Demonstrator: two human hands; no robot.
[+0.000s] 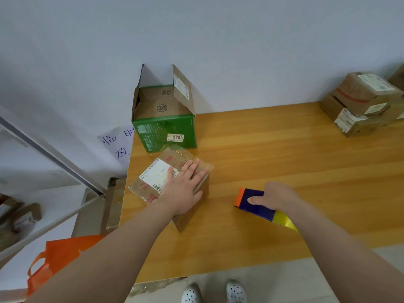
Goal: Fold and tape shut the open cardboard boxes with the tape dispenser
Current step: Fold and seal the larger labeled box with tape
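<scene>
Both arms outstretched: left hand point(181, 189) flat, fingers point(193, 165) straight, on box point(184, 221); right hand point(276, 196) grips tape dispenser point(256, 209).

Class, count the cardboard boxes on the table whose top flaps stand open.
1: the green box at the table's back left corner. The brown box under the left hand is folded shut; the stacked boxes far right look closed, some cut off.

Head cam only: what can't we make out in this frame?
- brown box: top seam lies under the left hand; taped or not, cannot tell.
- tape dispenser: roll and cutter covered by the right hand.
- green box: contents hidden by its inner flaps.
- box stack: cut off by the right edge.
- paper sign: partly behind the green box.
</scene>
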